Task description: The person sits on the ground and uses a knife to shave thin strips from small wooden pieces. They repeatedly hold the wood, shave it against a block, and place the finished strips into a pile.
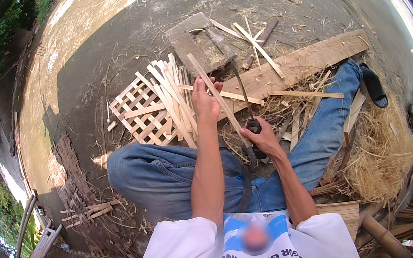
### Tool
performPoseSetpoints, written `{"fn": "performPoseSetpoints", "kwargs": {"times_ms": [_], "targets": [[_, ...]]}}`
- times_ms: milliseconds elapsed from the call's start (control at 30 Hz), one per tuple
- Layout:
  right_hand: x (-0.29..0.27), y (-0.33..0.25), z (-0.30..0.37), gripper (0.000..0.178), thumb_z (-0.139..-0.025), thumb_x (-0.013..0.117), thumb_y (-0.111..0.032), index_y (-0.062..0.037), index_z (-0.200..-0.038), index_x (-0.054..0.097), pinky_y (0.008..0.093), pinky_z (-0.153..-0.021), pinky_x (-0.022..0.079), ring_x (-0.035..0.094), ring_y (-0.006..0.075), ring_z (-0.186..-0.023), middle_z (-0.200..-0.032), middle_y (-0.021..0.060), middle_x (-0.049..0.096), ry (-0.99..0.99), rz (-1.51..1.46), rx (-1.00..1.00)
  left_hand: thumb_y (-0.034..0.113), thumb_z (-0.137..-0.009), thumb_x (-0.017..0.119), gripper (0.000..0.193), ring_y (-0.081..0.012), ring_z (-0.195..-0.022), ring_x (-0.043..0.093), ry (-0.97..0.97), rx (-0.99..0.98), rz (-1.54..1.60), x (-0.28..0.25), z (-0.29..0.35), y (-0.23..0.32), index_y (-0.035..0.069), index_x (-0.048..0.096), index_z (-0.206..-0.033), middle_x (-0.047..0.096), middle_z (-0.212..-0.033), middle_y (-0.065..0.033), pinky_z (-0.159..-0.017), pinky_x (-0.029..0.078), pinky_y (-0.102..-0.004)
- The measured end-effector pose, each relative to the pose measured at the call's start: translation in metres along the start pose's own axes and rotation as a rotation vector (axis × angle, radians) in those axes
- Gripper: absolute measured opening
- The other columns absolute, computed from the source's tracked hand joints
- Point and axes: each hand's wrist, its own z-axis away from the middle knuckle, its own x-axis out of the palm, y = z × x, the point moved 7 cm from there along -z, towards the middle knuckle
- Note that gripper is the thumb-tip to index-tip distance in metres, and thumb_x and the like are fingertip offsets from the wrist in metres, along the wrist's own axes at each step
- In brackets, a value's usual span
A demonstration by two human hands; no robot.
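Note:
A long, flat bamboo strip [217,94] slants between my two hands. My left hand [206,100] is closed around its upper part, with the fingertips showing on the right side of the strip. My right hand [265,137] grips the dark handle of a knife [243,91], whose long, narrow blade points away from me. The thumb of that hand lies against the strip's near end. The blade stands to the right of the strip, apart from it along most of its length. Part of the handle is hidden by my fingers.
Pale bamboo strips [171,89] lie piled on a woven lattice panel [137,106] at the left. Ahead sit a stone block [187,36] and a wide wooden plank [306,62]. Thin shavings [381,148] heap beside my right leg, near a black sandal [375,87].

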Motion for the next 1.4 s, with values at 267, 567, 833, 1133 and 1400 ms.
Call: {"fn": "performPoseSetpoints", "kwargs": {"times_ms": [267,567,833,1133,1400], "targets": [[0.011,0.02,0.005,0.03,-0.089,0.083,-0.028,-0.0086,-0.103,0.065,0.0242,-0.066,0.048,0.058,0.0074,-0.074,-0.085,-0.0022,0.063,-0.127,-0.48,0.201,0.013,-0.102,0.064,0.021,-0.0233,-0.088,0.067,-0.098,-0.127,0.035,-0.001,-0.01,-0.001,-0.004,0.066,-0.114,0.069,-0.101,-0.0137,-0.096,0.061,-0.0431],[0.004,0.025,0.006,0.028,-0.093,0.077,-0.028,-0.0077,-0.103,0.062,0.0272,-0.064,0.055,0.065,0.0112,-0.071,-0.09,0.0065,0.071,-0.138,-0.492,0.256,0.008,-0.098,0.07,0.018,-0.0195,-0.086,0.066,0.017,-0.093,-0.038,-0.008,-0.007,0.007,0.005,0.059,-0.112,0.067,-0.096,-0.0088,-0.09,0.061,-0.0389],[-0.046,0.011,-0.05,0.032,-0.088,0.076,-0.022,-0.0019,-0.102,0.056,0.0471,-0.076,0.05,0.065,0.0404,-0.09,-0.092,0.02,0.066,0.324,0.521,-0.182,0.022,-0.098,0.066,0.067,-0.0342,-0.123,0.051,0.726,0.457,-0.984,-0.046,0.009,0.124,0.006,0.033,-0.153,0.039,-0.145,-0.0243,-0.103,0.048,-0.0481],[-0.024,0.027,-0.096,0.041,-0.085,0.079,-0.026,-0.0086,-0.11,0.052,0.0588,-0.096,0.039,0.064,0.0368,-0.102,-0.106,0.0133,0.066,0.414,1.017,-0.257,0.02,-0.099,0.064,0.067,-0.0335,-0.135,0.047,0.476,0.21,-0.44,-0.069,-0.013,0.067,0.006,0.031,-0.154,0.044,-0.15,-0.0235,-0.111,0.04,-0.0447],[-0.029,0.049,-0.078,0.041,-0.089,0.077,-0.029,-0.0048,-0.109,0.051,0.0552,-0.088,0.042,0.067,0.039,-0.094,-0.095,0.0171,0.069,0.35,0.825,-0.122,0.024,-0.096,0.068,0.062,-0.0187,-0.086,0.056,0.543,0.031,-0.551,-0.097,-0.032,0.02,0.006,0.04,-0.148,0.059,-0.124,-0.0163,-0.072,0.047,-0.0347]]}}
